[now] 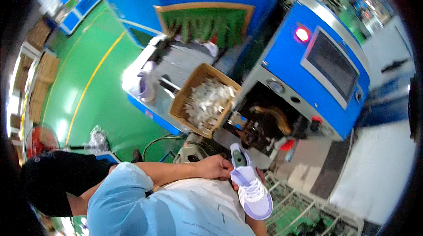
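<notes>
Cardboard box (183,99) brimming with crumpled white paper wads (209,101)
Left hand (216,166) fingers are gripping a white-and-lilac sneaker (251,187); right hand is hiding beneath, grip unclear.

White-and-lilac sneaker (252,186), tan cardboard box (203,99), blue machine (308,66), green floor (101,90)

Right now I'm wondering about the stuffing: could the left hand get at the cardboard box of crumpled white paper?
Probably yes. The left hand grips the heel of the white and lilac shoe, and the cardboard box sits open-topped just beyond it, with nothing visibly between them. It would have to let go first.
</notes>
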The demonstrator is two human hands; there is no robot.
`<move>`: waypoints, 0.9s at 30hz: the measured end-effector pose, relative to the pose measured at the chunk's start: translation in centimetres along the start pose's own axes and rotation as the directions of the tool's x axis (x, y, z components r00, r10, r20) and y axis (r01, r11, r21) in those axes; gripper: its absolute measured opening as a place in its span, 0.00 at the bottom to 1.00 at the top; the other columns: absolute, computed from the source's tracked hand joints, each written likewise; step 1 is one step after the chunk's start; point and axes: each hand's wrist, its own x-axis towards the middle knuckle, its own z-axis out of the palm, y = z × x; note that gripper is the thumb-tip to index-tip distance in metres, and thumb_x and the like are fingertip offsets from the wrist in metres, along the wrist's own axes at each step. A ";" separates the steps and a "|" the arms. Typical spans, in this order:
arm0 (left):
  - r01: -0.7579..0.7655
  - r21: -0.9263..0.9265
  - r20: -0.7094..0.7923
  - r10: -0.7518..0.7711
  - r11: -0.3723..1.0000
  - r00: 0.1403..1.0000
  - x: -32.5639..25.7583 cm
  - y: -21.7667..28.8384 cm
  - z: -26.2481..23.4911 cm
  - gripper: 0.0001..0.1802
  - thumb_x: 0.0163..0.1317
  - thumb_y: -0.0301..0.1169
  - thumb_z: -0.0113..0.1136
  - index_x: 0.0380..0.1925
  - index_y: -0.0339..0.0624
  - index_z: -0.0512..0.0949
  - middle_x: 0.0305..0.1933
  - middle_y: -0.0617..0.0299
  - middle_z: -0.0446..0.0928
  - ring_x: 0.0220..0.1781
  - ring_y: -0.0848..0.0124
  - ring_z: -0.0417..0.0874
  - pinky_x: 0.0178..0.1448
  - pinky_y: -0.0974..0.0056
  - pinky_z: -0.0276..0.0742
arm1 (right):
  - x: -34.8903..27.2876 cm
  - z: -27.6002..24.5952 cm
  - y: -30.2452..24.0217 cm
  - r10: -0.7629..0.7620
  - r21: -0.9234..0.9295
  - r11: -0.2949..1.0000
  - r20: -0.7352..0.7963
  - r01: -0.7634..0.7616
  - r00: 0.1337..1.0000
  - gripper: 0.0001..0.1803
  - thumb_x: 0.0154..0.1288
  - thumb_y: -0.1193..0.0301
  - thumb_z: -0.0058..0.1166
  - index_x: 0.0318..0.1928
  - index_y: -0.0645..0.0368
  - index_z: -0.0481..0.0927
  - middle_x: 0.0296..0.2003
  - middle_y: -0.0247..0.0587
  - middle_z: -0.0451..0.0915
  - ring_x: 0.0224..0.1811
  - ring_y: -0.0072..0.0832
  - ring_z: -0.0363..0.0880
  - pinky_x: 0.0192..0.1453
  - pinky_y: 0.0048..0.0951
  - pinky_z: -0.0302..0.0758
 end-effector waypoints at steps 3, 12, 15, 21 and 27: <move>0.262 -0.218 0.137 -0.236 0.940 0.962 -0.4 2.7 -0.2 0.13 0.62 0.35 0.66 0.24 0.38 0.82 0.17 0.69 0.71 0.19 0.79 0.66 0.24 0.70 0.58 | -1.3 -1.8 0.3 -0.091 -0.084 0.993 -0.107 0.082 0.990 0.20 0.76 0.74 0.37 0.64 0.70 0.66 0.62 0.50 0.71 0.64 0.40 0.70 0.74 0.35 0.63; 0.323 -0.466 -0.023 -0.376 0.824 0.926 2.1 1.7 -1.4 0.29 0.73 0.47 0.50 0.64 0.37 0.65 0.63 0.54 0.71 0.65 0.66 0.70 0.67 0.60 0.67 | 3.6 -3.4 -2.1 -0.152 -0.365 0.925 -0.109 0.102 0.982 0.55 0.48 0.72 0.72 0.75 0.63 0.54 0.68 0.44 0.66 0.69 0.33 0.65 0.72 0.34 0.58; 0.203 -0.416 -0.071 -0.255 0.886 0.964 4.4 -1.7 -1.9 0.22 0.69 0.40 0.60 0.55 0.40 0.66 0.46 0.60 0.77 0.44 0.70 0.76 0.45 0.64 0.76 | 4.4 -2.9 -1.0 -0.184 -0.175 0.973 -0.209 0.148 0.960 0.50 0.48 0.77 0.66 0.73 0.63 0.57 0.67 0.44 0.67 0.68 0.34 0.66 0.72 0.35 0.59; -0.002 -0.098 -0.028 0.000 0.995 1.000 3.8 -3.2 -2.6 0.19 0.72 0.40 0.55 0.51 0.37 0.65 0.34 0.62 0.71 0.36 0.76 0.70 0.41 0.67 0.71 | 6.7 -2.1 -4.6 -0.417 -0.398 0.892 -0.537 0.215 0.734 0.43 0.55 0.80 0.60 0.73 0.58 0.60 0.62 0.45 0.72 0.60 0.35 0.73 0.63 0.33 0.71; 0.010 -0.394 -0.121 -0.063 0.919 0.991 10.3 -7.5 -1.8 0.21 0.73 0.45 0.53 0.51 0.39 0.65 0.39 0.64 0.71 0.39 0.75 0.70 0.45 0.68 0.70 | 12.0 -2.3 -7.0 -0.593 -0.812 0.582 -0.460 -0.044 0.661 0.50 0.53 0.70 0.69 0.75 0.51 0.56 0.64 0.57 0.68 0.64 0.43 0.71 0.64 0.40 0.72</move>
